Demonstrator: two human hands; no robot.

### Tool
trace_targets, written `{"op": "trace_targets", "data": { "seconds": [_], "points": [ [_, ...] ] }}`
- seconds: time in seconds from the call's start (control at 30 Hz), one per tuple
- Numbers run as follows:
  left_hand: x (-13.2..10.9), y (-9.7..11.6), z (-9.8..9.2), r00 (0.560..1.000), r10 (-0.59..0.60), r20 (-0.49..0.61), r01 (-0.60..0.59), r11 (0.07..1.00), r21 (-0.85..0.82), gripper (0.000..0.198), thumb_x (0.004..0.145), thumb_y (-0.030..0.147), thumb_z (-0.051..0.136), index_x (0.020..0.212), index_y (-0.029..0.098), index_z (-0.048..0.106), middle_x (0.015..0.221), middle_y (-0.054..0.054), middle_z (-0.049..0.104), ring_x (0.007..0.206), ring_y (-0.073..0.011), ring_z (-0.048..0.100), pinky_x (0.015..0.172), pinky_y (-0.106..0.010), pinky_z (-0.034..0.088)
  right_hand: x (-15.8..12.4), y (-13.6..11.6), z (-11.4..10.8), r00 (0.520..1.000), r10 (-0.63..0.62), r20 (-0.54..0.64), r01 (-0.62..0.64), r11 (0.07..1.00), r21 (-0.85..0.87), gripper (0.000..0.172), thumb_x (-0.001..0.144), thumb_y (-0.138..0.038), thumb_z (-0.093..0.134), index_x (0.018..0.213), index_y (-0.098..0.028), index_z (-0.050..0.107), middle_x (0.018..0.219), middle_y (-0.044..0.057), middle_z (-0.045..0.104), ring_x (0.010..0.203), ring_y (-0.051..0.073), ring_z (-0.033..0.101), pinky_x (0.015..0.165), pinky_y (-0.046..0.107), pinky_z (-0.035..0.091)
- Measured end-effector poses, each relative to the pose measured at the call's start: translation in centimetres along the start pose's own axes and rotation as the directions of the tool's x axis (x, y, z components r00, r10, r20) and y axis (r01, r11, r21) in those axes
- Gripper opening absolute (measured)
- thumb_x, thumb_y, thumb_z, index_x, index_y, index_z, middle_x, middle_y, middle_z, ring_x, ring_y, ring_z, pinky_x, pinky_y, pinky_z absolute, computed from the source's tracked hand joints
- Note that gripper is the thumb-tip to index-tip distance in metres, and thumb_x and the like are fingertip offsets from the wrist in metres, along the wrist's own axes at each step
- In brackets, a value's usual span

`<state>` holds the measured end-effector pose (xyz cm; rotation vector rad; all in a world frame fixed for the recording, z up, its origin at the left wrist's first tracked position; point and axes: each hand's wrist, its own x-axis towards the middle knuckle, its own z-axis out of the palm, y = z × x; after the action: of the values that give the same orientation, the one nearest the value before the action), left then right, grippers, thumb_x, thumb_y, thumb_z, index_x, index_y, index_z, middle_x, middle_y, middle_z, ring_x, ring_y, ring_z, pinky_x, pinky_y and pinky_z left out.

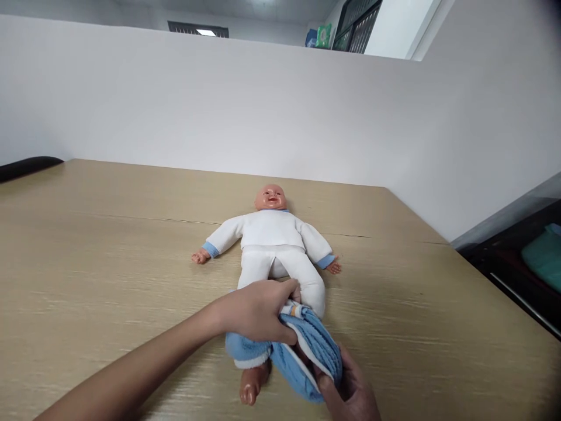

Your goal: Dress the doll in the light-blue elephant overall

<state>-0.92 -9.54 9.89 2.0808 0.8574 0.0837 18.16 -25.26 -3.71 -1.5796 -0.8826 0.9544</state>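
A baby doll (pixel 272 229) in a white long-sleeved top and white leggings with blue cuffs lies face up, its head at the far side. Blue fleecy trousers (pixel 313 336) with white edging are bunched around its lower legs. One bare foot (pixel 254 383) sticks out of the leg opening on the left; the other foot is mostly hidden in the cloth. My left hand (pixel 263 310) is closed on the trousers near the waistband, between the doll's legs. My right hand (pixel 348 389) pinches the bunched trouser leg at the lower right.
The doll rests on a wide wooden table (pixel 109 263) with a seam across it. A white wall (pixel 219 105) rises behind the table. At the right stands a dark piece of furniture with green cloth (pixel 543 254) on it. A black curved object (pixel 28 166) shows at the left edge.
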Motion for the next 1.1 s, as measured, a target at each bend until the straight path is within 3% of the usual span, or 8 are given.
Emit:
{"op": "trace_targets", "data": {
  "seconds": [0.17, 0.33, 0.47, 0.63, 0.73, 0.87, 0.97, 1.1],
  "points": [
    [-1.3, 0.0, 0.6, 0.997, 0.035, -0.072, -0.041, 0.995, -0.087, 0.045, 0.075, 0.026, 0.083, 0.113, 0.023, 0.058, 0.103, 0.001, 0.07, 0.088, -0.02, 0.066, 0.076, -0.03, 0.046, -0.5, -0.9, 0.9, 1.0, 0.001, 0.026, -0.002, 1.0, 0.029, 0.039, 0.08, -0.043, 0.078, 0.112, -0.02, 0.078, 0.097, 0.011, 0.086, 0.093, 0.031, 0.083, 0.087, 0.036, 0.068],
    [-2.1, -0.7, 1.4, 0.987, 0.104, -0.121, -0.119, 0.985, -0.126, 0.059, 0.077, 0.022, 0.084, 0.129, 0.024, 0.056, 0.12, -0.002, 0.072, 0.104, -0.0231, 0.07, 0.086, -0.032, 0.05, 0.4, -1.1, 1.0, 0.99, -0.143, 0.008, 0.139, 0.974, 0.176, 0.05, 0.08, -0.038, 0.089, 0.122, -0.025, 0.065, 0.121, 0.014, 0.083, 0.099, 0.028, 0.083, 0.087, 0.035, 0.069],
    [-2.6, -1.2, 1.6, 0.968, 0.188, -0.164, -0.206, 0.973, -0.101, 0.058, 0.08, 0.019, 0.081, 0.133, 0.025, 0.058, 0.123, -0.002, 0.072, 0.108, -0.023, 0.069, 0.089, -0.031, 0.05, 2.4, -1.5, -0.2, 0.968, -0.24, 0.07, 0.224, 0.957, 0.182, 0.053, 0.083, -0.027, 0.086, 0.131, -0.026, 0.063, 0.125, 0.013, 0.081, 0.103, 0.026, 0.082, 0.086, 0.032, 0.068],
    [-2.6, -1.7, 1.2, 0.926, 0.318, -0.202, -0.318, 0.948, 0.032, 0.02, 0.084, 0.012, 0.076, 0.097, 0.021, 0.065, 0.097, 0.001, 0.066, 0.094, -0.0175, 0.063, 0.086, -0.028, 0.046, 4.6, -3.5, -1.9, 0.926, -0.275, 0.258, 0.306, 0.948, -0.088, 0.025, 0.091, -0.03, 0.075, 0.115, -0.023, 0.072, 0.104, 0.006, 0.083, 0.097, 0.025, 0.08, 0.086, 0.031, 0.064],
    [-2.7, -2.1, 0.9, 0.918, 0.348, -0.19, -0.335, 0.937, 0.101, 0.016, 0.088, 0.016, 0.079, 0.098, 0.021, 0.067, 0.102, 0.0, 0.068, 0.102, -0.0198, 0.062, 0.095, -0.03, 0.045, 6.0, -6.1, -2.8, 0.844, -0.349, 0.408, 0.461, 0.86, -0.218, 0.023, 0.089, -0.024, 0.072, 0.111, -0.023, 0.072, 0.1, 0.003, 0.081, 0.093, 0.024, 0.076, 0.084, 0.03, 0.059],
    [-3.6, -3.1, 0.6, 0.925, 0.316, -0.21, -0.296, 0.947, 0.123, 0.044, 0.088, 0.04, 0.088, 0.125, 0.025, 0.068, 0.126, -0.005, 0.069, 0.122, -0.0261, 0.058, 0.111, -0.038, 0.04, 7.8, -9.3, -4.1, 0.664, -0.321, 0.675, 0.601, 0.767, -0.226, 0.024, 0.09, -0.022, 0.075, 0.112, -0.024, 0.068, 0.103, 0.002, 0.075, 0.094, 0.024, 0.072, 0.086, 0.032, 0.058],
    [-4.7, -4.4, 0.1, 0.921, 0.302, -0.248, -0.276, 0.952, 0.134, 0.054, 0.089, 0.054, 0.086, 0.13, 0.026, 0.066, 0.146, -0.008, 0.061, 0.138, -0.0303, 0.049, 0.122, -0.043, 0.034, 9.1, -10.5, -4.7, 0.6, -0.269, 0.754, 0.599, 0.775, -0.2, 0.027, 0.092, -0.028, 0.079, 0.116, -0.025, 0.068, 0.108, 0.004, 0.072, 0.099, 0.025, 0.069, 0.089, 0.034, 0.057],
    [-5.7, -6.0, -1.0, 0.936, 0.219, -0.274, -0.183, 0.971, 0.153, 0.046, 0.087, 0.055, 0.085, 0.115, 0.024, 0.067, 0.167, -0.01, 0.044, 0.15, -0.0369, 0.039, 0.125, -0.05, 0.032, 11.3, -10.9, -4.2, 0.528, -0.294, 0.797, 0.588, 0.803, -0.093, 0.017, 0.097, -0.037, 0.076, 0.108, -0.025, 0.071, 0.109, 0.005, 0.067, 0.103, 0.026, 0.066, 0.097, 0.037, 0.055]
  ]
}}
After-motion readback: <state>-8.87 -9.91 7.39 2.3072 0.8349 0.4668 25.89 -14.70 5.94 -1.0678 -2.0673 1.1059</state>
